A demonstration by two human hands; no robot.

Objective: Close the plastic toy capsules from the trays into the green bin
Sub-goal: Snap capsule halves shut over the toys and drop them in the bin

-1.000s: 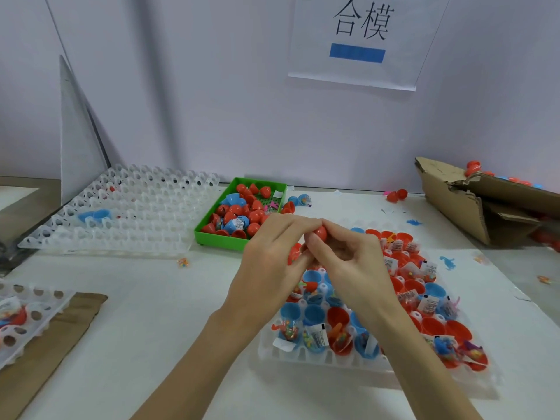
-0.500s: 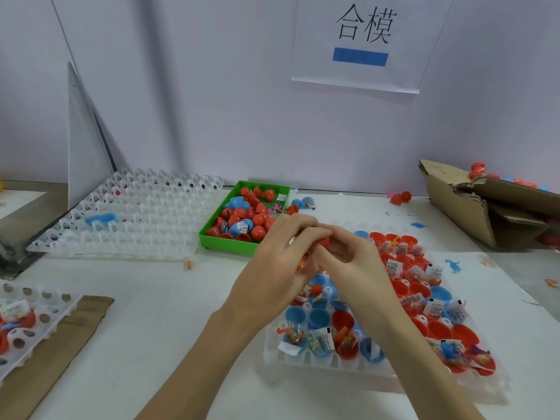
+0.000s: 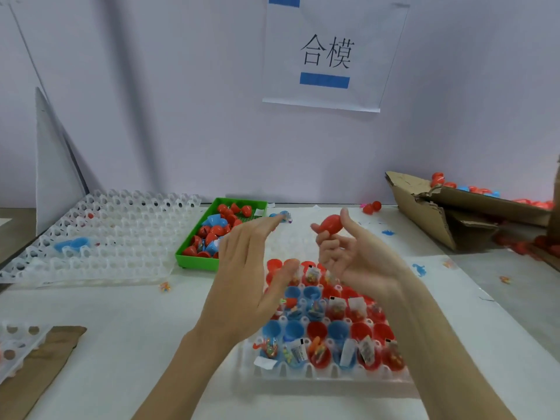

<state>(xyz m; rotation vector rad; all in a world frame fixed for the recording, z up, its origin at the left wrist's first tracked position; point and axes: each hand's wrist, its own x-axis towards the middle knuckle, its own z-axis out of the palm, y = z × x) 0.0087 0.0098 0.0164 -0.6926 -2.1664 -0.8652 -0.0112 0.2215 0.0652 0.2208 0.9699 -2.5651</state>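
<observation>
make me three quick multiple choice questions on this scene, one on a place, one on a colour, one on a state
1. Where does the green bin sit from the filled tray?
A. far left
B. near right
C. on it

2. What colour is the capsule in the right hand?
A. blue
B. red
C. white

3. How is the left hand?
A. gripping a capsule
B. open, holding nothing
C. in the bin

Answers: 1 A, the bin lies beyond the tray, leftward. 2 B, it shows red above the fingers. 3 B, its fingers are straight and bare.
</observation>
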